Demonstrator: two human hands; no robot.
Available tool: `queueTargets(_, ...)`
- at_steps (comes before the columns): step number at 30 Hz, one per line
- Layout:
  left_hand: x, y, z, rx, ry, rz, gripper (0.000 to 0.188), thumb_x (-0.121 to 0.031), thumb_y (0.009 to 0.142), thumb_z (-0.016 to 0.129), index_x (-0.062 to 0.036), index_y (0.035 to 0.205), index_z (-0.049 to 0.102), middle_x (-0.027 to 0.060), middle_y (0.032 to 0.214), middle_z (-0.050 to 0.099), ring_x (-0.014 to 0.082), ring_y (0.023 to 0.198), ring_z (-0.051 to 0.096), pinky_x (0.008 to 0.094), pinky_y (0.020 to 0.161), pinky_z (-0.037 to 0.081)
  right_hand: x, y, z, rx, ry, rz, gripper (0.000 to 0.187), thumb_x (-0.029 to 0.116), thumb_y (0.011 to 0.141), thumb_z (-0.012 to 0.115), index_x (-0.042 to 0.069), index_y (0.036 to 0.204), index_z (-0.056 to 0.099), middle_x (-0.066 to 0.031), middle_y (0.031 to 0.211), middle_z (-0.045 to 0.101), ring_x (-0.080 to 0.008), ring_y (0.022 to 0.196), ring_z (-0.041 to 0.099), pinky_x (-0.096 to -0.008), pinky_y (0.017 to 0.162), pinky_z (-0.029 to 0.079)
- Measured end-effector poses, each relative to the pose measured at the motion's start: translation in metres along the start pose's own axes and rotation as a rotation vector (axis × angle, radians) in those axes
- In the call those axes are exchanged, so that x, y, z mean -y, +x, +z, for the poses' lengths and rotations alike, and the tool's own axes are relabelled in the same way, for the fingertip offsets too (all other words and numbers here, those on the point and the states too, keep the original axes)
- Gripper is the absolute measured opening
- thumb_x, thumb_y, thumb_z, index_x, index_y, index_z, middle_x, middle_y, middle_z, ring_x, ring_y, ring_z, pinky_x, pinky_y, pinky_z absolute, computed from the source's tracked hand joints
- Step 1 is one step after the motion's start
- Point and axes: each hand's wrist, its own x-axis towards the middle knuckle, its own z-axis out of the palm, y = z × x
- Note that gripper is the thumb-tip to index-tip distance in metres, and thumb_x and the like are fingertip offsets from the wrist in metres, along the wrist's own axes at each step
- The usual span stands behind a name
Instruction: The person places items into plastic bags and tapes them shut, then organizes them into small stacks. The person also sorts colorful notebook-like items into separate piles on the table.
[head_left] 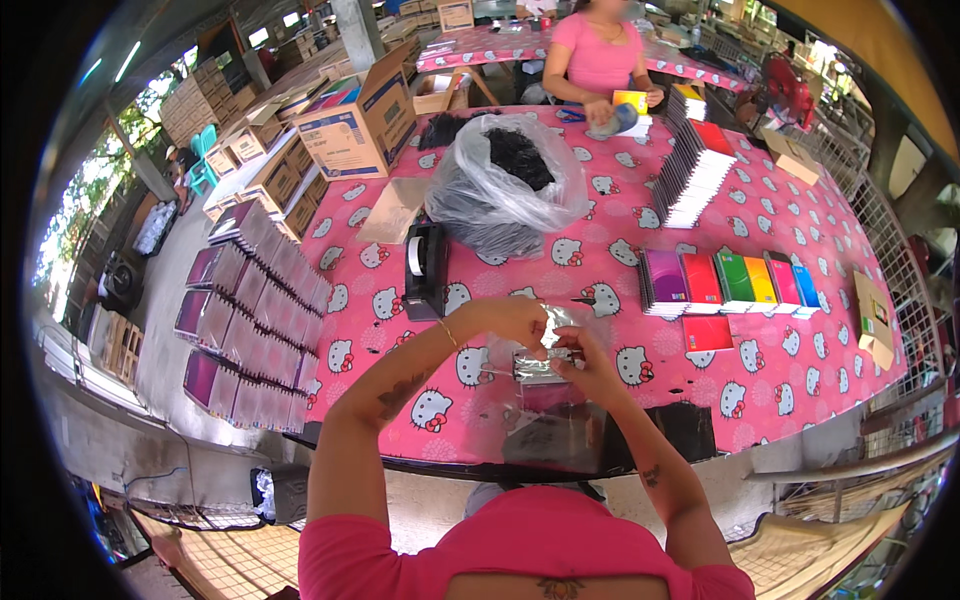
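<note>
A clear plastic bag [550,425] lies in front of me near the table's front edge, with a purple-covered notebook [548,397] showing through its glossy film. My left hand [518,322] is bent over the bag's far end, fingers closed on the shiny plastic. Just beside it, my right hand [588,362] pinches the same film with thumb and fingers. Glare on the plastic hides exactly how the fingertips meet. A black tape dispenser [426,272] stands beyond my left wrist.
Wrapped notebooks [255,320] stand stacked at the left edge. A large plastic bag [510,185] of black pieces sits mid-table. Colourful notebook stacks [725,283] and a red notebook [708,334] lie right. A cardboard box [360,125] stands far left; a co-worker [598,55] works across the table.
</note>
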Motion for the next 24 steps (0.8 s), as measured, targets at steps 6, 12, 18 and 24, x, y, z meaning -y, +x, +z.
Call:
queueTargets(6, 0.096, 0.001, 0.095, -0.146, -0.719, -0.086, 0.022, -0.023, 0.095, 0.064, -0.0044, 0.106, 0.069, 0.0032, 0.096, 0.069, 0.0135, 0.089, 0.063, 0.0295, 0.08, 0.049, -0.017, -0.002, 0.014, -0.047, 0.101, 0.017, 0.056, 0.004, 0.085, 0.072, 0.007, 0.136, 0.048, -0.0063, 0.12, 0.058, -0.0173, 0.111, 0.058, -0.0321, 0.096, 0.046)
queueTargets(12, 0.037, -0.076, 0.162, -0.71, -1.118, -0.095, 0.065, -0.023, 0.084, 0.077, -0.0032, 0.139, 0.047, 0.0138, 0.124, 0.059, 0.0265, 0.114, 0.06, 0.0345, 0.092, 0.052, -0.068, -0.045, 0.013, 0.108, 0.195, -0.009, 0.101, 0.024, 0.085, 0.077, 0.01, 0.159, 0.009, -0.0143, 0.15, 0.033, -0.026, 0.133, 0.044, -0.0385, 0.11, 0.037)
queueTargets(18, -0.049, -0.154, 0.161, -1.296, -0.2, -0.056, 0.074, -0.018, 0.069, 0.084, -0.0015, 0.133, 0.051, 0.0207, 0.126, 0.054, 0.0346, 0.117, 0.054, 0.0426, 0.097, 0.046, 0.047, -0.02, 0.062, 0.37, 0.45, -0.042, 0.103, 0.04, 0.09, 0.07, 0.005, 0.157, 0.001, -0.0163, 0.153, 0.03, -0.0302, 0.143, 0.029, -0.0488, 0.117, 0.024)
queueTargets(24, -0.072, -0.363, 0.1, -2.221, -0.153, -0.451, 0.055, -0.021, 0.079, 0.08, 0.0026, 0.12, 0.053, 0.0126, 0.098, 0.067, 0.0174, 0.08, 0.066, 0.0323, 0.07, 0.056, 0.029, -0.003, 0.094, 0.234, 0.208, -0.089, 0.068, 0.036, 0.099, 0.056, 0.003, 0.151, 0.028, -0.0132, 0.151, 0.034, -0.0271, 0.133, 0.042, -0.04, 0.109, 0.035)
